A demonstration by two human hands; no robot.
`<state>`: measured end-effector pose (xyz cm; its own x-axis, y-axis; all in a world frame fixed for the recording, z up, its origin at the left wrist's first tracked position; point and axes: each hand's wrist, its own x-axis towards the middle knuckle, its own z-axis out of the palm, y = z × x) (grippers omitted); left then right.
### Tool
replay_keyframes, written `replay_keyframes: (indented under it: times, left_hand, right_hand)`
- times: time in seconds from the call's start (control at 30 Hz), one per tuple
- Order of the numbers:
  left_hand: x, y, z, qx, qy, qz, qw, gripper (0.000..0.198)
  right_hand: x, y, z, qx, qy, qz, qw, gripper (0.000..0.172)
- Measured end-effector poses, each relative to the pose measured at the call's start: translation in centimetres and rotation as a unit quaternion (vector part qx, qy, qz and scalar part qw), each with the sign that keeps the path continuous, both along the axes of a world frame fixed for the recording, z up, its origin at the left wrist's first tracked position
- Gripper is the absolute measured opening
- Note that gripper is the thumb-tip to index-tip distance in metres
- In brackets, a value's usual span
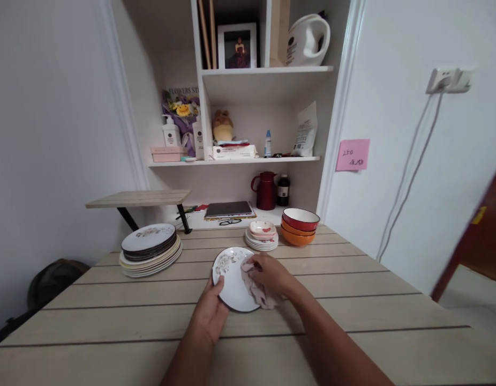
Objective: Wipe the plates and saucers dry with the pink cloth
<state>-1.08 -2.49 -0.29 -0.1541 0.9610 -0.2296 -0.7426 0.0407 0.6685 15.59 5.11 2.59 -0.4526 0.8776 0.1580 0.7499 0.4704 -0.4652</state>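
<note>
A white plate [234, 287] with a dark rim and a brown floral pattern is tilted up above the middle of the table. My left hand [212, 310] grips its lower left edge, thumb on the upper face and the other fingers hidden beneath. In my right hand [269, 274] is a crumpled pale pink cloth [254, 287], pressed against the plate's right side. The cloth hangs past the plate's lower right rim. Part of the floral pattern shows left of the cloth.
On the slatted table [151, 321], stacked plates [149, 252] stand at the left. Behind my right hand are small plates with dishes [262, 238] and stacked red and orange bowls [299, 228]. A laptop [228, 209] and red jug [266, 191] lie farther back.
</note>
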Motion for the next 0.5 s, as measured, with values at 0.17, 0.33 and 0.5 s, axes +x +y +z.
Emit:
replay_keyframes:
  times: [0.17, 0.33, 0.5]
  left_hand:
    - [-0.2, 0.0, -0.2, 0.011, -0.014, -0.011, 1.0, 0.056]
    - [-0.5, -0.1, -0.3, 0.003, 0.027, -0.04, 0.999, 0.056]
    - [-0.3, -0.4, -0.2, 0.021, 0.047, -0.063, 0.997, 0.059]
  right_hand:
    - [0.0, -0.2, -0.7, -0.027, 0.044, 0.121, 0.991, 0.071]
    - [-1.1, 0.8, -1.7, 0.035, 0.053, 0.019, 0.998, 0.052]
    - [-2.2, 0.7, -1.4, 0.075, 0.057, 0.026, 0.995, 0.046]
